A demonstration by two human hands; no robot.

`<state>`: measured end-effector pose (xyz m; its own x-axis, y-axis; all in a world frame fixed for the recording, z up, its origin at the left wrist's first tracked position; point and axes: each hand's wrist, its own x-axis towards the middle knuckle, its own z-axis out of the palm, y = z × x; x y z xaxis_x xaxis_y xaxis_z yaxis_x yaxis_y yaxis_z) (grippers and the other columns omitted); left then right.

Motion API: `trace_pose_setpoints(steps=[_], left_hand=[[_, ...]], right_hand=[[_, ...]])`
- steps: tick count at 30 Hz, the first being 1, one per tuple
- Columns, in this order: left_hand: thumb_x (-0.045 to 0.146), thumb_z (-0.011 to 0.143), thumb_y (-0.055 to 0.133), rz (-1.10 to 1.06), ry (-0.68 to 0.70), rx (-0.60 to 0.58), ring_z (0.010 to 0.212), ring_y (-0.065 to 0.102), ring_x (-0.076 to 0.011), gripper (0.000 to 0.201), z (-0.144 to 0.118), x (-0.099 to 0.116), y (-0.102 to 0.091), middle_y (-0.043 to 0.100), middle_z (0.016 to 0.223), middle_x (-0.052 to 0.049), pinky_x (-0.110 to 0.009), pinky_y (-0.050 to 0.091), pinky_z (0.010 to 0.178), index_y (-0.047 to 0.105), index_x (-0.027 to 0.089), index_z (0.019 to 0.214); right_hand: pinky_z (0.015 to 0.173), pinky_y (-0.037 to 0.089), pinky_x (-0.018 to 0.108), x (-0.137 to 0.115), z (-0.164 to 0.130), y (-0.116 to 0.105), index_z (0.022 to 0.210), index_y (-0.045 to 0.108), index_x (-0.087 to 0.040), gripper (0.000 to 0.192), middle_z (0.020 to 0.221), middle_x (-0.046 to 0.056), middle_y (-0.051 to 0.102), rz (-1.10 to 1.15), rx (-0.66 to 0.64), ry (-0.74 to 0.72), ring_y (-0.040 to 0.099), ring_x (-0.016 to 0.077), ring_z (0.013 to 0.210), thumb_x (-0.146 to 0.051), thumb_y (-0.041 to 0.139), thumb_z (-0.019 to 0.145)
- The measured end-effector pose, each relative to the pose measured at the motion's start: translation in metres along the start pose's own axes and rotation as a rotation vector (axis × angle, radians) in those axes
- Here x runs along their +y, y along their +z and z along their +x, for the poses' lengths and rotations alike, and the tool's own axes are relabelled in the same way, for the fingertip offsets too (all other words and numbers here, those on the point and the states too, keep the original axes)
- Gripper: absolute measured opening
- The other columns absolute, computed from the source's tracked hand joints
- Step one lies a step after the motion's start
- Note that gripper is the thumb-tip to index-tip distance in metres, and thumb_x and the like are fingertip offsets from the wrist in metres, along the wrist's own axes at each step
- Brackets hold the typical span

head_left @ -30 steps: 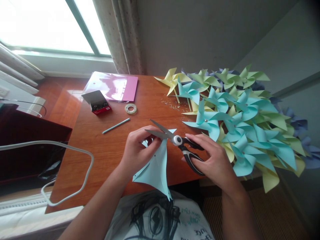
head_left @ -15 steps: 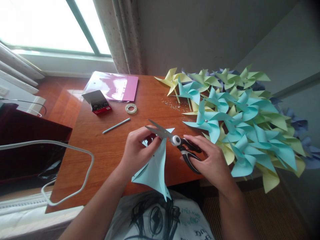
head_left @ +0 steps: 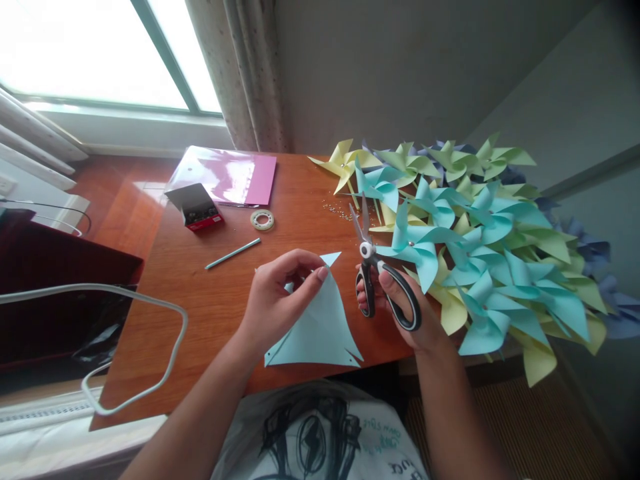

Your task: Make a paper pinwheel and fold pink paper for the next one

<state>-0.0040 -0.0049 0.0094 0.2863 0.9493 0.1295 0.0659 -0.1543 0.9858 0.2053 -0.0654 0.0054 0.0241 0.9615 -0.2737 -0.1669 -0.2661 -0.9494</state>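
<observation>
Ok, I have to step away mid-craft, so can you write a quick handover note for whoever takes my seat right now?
Left hand: pinches the upper corner of the light blue paper sheet, which lies on the wooden table near its front edge.
Right hand: grips the scissors by the handles, blades pointing away, off the paper.
Done: a big pile of finished pinwheels at the right.
Left: this sheet is not yet a pinwheel. The blue stick and tape roll lie untouched behind it.

Lt-blue paper [head_left: 320, 327], blk/grey scissors [head_left: 380, 283]
</observation>
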Motion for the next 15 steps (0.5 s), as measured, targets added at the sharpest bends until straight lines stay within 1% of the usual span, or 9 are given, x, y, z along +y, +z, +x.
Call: trace_pose_setpoints(steps=[2,5,7,9,11,15], left_hand=[[0.029,0.087,0.073,-0.023,-0.005,-0.002,0.063,0.056,-0.0122,0.011,0.0002,-0.0005,0.0002,0.065,0.073,-0.001,-0.024,0.042,0.056,0.069,0.018,0.084],[0.029,0.087,0.074,-0.056,-0.017,0.0,0.06,0.052,-0.011,0.013,0.0007,0.0002,0.0004,0.062,0.069,0.001,-0.024,0.039,0.053,0.068,0.019,0.081],[0.028,0.086,0.075,-0.065,-0.022,0.007,0.058,0.051,-0.0106,0.015,0.0008,0.0012,0.0005,0.061,0.068,0.001,-0.023,0.038,0.051,0.067,0.018,0.079],[0.028,0.085,0.075,-0.06,-0.019,0.008,0.058,0.05,-0.0105,0.016,0.0007,0.002,0.0005,0.06,0.068,0.001,-0.024,0.037,0.051,0.066,0.018,0.078],[0.029,0.086,0.075,-0.045,-0.015,0.006,0.058,0.05,-0.0106,0.016,0.0005,0.0023,0.0005,0.06,0.068,0.0,-0.024,0.037,0.051,0.066,0.018,0.078],[0.031,0.086,0.074,0.002,-0.023,0.022,0.056,0.049,-0.0107,0.018,0.0003,0.0013,0.0003,0.058,0.066,0.001,-0.024,0.036,0.05,0.065,0.017,0.078]], right_hand=[[0.054,0.054,0.026,0.0007,0.0046,0.0019,0.092,0.067,-0.018,0.038,0.083,0.004,0.068,-0.056,0.044,0.014,0.065,0.0156,0.065,-0.056,0.065,0.09],[0.049,0.048,0.024,0.0003,0.0078,0.0025,0.082,0.065,-0.018,0.041,0.07,0.0,0.062,-0.304,0.131,0.01,0.059,0.0143,0.058,-0.059,0.065,0.089],[0.05,0.047,0.025,-0.0006,0.0075,0.0017,0.086,0.067,-0.019,0.04,0.069,0.0,0.062,-0.453,0.171,0.007,0.058,0.0149,0.057,-0.058,0.065,0.088],[0.055,0.05,0.028,-0.0013,0.0065,0.0011,0.094,0.071,-0.019,0.038,0.074,0.001,0.067,-0.587,0.21,-0.015,0.061,0.0171,0.061,-0.056,0.07,0.084],[0.062,0.052,0.03,-0.0013,0.0057,0.0014,0.101,0.073,-0.02,0.039,0.081,0.004,0.072,-0.743,0.261,-0.069,0.064,0.0194,0.066,-0.053,0.074,0.08],[0.069,0.05,0.034,0.0022,0.0069,0.0043,0.102,0.074,-0.02,0.037,0.083,0.005,0.072,-1.079,0.354,-0.171,0.065,0.0221,0.071,-0.049,0.074,0.079]])
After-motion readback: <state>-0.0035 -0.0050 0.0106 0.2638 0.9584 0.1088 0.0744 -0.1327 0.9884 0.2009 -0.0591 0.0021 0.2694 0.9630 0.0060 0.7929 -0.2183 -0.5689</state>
